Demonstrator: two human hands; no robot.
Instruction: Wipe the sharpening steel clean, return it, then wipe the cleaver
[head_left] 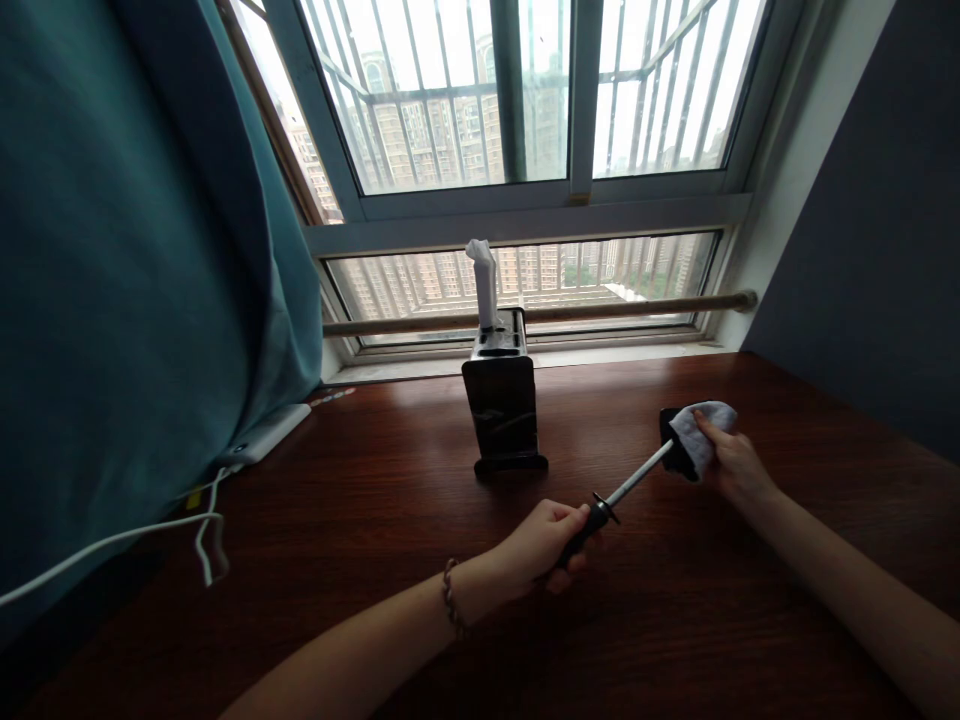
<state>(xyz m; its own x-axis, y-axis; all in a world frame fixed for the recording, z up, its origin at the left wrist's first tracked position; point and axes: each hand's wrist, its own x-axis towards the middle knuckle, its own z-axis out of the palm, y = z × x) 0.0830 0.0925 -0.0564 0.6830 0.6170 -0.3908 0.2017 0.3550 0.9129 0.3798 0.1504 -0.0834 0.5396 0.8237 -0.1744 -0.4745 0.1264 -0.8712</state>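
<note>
Barred windows back a dark wooden tabletop. Near center, a person's left hand wraps its fingers around a dark-handled metal rod slanting far and right; at right, the right hand's fingers pinch a white cloth and dark piece by its tip. Beyond stands a black slotted stand.

Gap — btwn stand & cloth

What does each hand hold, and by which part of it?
The left hand holds a metal rod by its black handle; the right hand grips a white cloth by its right side, thumb on top.
</note>
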